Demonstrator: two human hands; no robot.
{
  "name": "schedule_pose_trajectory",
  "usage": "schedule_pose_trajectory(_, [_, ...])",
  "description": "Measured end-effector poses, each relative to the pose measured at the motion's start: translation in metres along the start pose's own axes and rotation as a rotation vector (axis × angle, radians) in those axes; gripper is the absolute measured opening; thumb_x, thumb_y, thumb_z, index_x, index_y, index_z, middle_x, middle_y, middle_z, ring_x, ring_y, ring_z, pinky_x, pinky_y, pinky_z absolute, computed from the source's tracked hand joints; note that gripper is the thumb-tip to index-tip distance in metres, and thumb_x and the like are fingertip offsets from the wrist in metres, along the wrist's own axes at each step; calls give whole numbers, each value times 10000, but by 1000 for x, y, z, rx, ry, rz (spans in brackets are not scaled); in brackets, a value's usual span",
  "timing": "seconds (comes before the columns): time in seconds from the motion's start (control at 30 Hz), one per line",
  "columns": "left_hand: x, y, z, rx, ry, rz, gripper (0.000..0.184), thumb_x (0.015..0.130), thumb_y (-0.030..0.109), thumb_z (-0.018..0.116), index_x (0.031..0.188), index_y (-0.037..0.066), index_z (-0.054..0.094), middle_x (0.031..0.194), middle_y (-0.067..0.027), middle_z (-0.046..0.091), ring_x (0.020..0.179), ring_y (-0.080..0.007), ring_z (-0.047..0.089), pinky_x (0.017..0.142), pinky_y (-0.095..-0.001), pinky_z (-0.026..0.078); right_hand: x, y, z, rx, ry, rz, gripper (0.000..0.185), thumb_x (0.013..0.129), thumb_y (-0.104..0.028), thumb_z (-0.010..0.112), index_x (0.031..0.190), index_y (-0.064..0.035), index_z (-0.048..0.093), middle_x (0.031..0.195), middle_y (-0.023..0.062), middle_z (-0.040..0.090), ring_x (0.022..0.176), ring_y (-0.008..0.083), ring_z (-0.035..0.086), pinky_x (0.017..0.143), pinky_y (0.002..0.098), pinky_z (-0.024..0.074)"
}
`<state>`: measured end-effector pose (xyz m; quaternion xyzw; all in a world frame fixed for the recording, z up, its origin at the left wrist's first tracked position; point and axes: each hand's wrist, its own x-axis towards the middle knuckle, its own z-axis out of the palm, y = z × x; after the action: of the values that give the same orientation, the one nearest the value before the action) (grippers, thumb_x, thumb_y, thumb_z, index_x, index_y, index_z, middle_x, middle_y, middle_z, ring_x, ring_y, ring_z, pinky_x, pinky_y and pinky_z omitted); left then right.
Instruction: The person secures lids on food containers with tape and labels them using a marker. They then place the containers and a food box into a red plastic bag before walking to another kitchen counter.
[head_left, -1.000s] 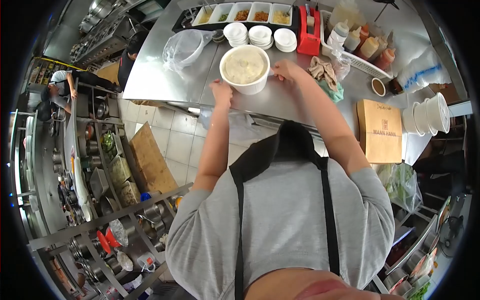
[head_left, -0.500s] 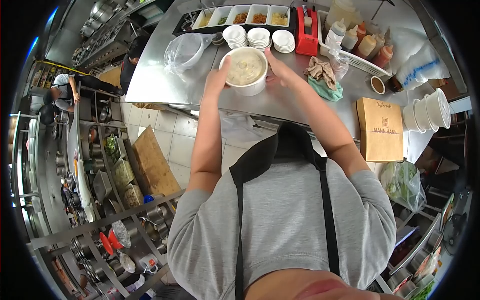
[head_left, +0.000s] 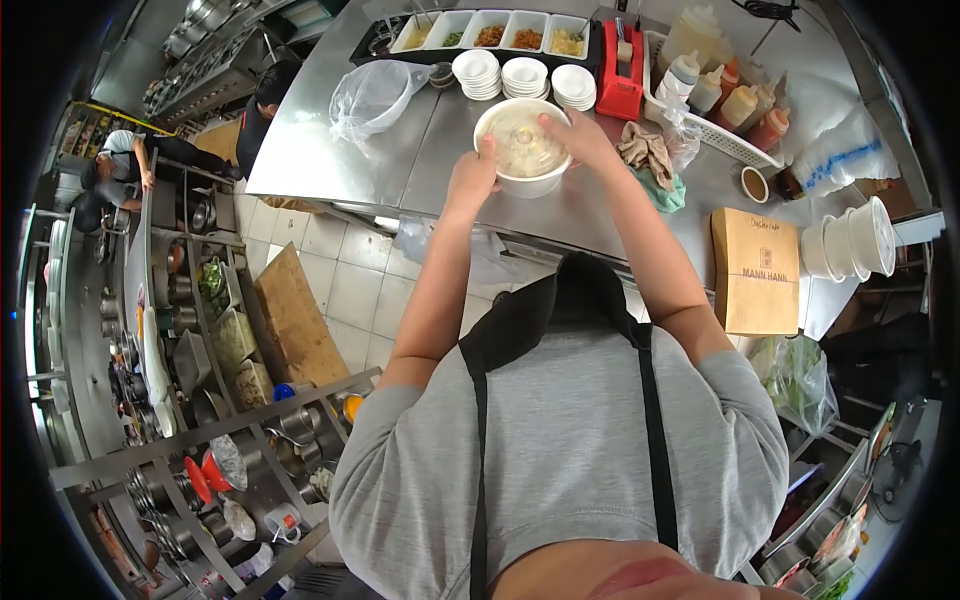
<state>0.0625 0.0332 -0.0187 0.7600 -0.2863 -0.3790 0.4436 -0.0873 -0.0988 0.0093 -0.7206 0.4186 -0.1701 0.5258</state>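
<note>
round white bowl [head_left: 524,152] between the hands, over the steel counter [head_left: 425,165].
left hand [head_left: 472,184] on its near-left side, thumb at the rim; bowl forward of both wrists, circular from above, no long axis; right hand [head_left: 590,146] at its right, thumb reaching farther over the top. both cup it, neither clearly nearer; lower fingers hidden; resting or raised: cannot tell.

Short-slv gry tee [head_left: 570,440], blk straps [head_left: 655,430]

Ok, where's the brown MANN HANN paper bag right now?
In the head view, the paper bag is at the right end of the steel counter, just left of the nested white tubs.
</note>
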Motion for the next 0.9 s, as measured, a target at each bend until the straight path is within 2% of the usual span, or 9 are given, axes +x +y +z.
schedule_pose_trajectory(0.1, [-5,0,2,107,80,34,746,883,563,224,842,-76,607,743,-211,605,663,-264,629,625,-344,479,3,-8,-3,-173,95,-108,878,739,-570,550,1280,81,316,1096,281,530,884,321,608,636,361,530])
schedule_pose_trajectory(0.2, [2,-11,7,190,183,151,770,875,585,183,877,-51,616,791,-223,610,786,-290,621,705,-369,458,26,-12,-35,-348,535,-303,759,788,-593,469,1226,25,426,1083,245,555,1053,367,510,899,408,388])
schedule_pose_trajectory(0.43, [-9,2,2,-42,-5,-133,811,850,629,182,1033,-57,574,1014,-268,577,1037,-361,524,884,-409,375,108,26,-133,-791,411,-16,495,828,-439,472,937,20,623,962,224,601,940,359,564,818,423,433])
schedule_pose_trajectory(0.53, [21,-20,3,182,72,71,825,833,637,267,1174,-92,452,1141,-271,512,1134,-377,447,964,-380,322,123,24,-135,-829,349,18,444,792,-413,535,960,-14,633,1003,200,601,943,336,578,815,396,456])
schedule_pose_trajectory(0.6, [-30,39,7,420,413,295,828,822,589,392,1252,-116,334,1246,-289,413,1214,-379,353,1011,-380,267,142,38,-139,-899,268,-46,469,719,-431,596,948,-24,642,1006,190,606,954,322,579,829,382,454])
schedule_pose_trajectory(0.7, [-48,86,21,458,376,604,732,828,499,478,1254,-85,363,1288,-280,370,1236,-371,323,1003,-412,271,135,34,-135,-567,344,55,519,644,-468,635,902,-18,654,961,195,619,916,309,600,801,379,465])
schedule_pose_trajectory(0.8, [-29,112,48,89,-81,590,643,845,431,492,1269,-40,377,1341,-239,325,1253,-351,305,1002,-419,275,115,35,-126,-51,407,-22,466,677,-464,601,799,-18,658,782,186,637,777,302,627,687,386,489])
schedule_pose_trajectory(0.83, [-14,111,57,-85,-247,482,611,853,413,488,1278,-11,378,1337,-210,345,1243,-318,327,993,-405,289,86,31,-120,-194,371,-305,362,756,-387,522,700,-47,633,718,138,628,634,245,621,588,362,486])
schedule_pose_trajectory(0.9, [20,115,86,-375,-515,172,555,874,386,471,1303,51,363,1309,-146,394,1183,-228,398,964,-378,319,49,27,-104,-819,416,-270,291,770,-301,474,730,-58,630,770,161,634,704,287,623,650,399,487])
